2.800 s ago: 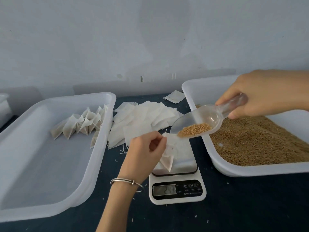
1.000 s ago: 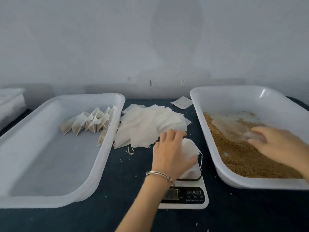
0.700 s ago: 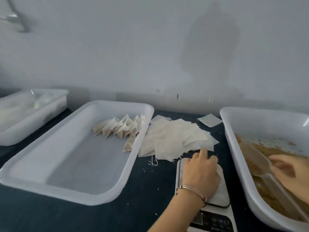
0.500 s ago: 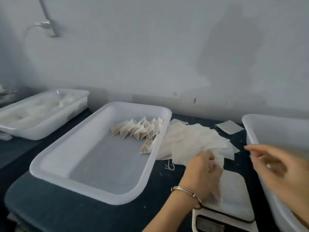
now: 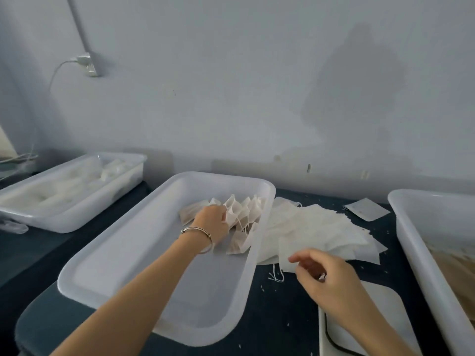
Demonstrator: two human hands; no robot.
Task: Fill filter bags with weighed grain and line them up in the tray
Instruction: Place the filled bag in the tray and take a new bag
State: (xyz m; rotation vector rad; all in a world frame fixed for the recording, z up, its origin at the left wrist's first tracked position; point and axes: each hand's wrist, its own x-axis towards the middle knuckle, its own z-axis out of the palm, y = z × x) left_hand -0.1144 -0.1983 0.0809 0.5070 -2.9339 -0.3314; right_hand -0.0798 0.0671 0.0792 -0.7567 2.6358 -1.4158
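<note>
While two hands (image 5: 212, 222) (image 5: 326, 276) work, three trays (image 5: 159, 327)

A pale grey-blue wall (image 5: 231, 86) fills the upper view, smudged with a darker patch (image 5: 359, 80) well right of the wall socket (image 5: 88, 64). A conduit rises from the socket; a white cable droops left of it. Below the socket lies the dark tabletop (image 5: 282, 317).
</note>
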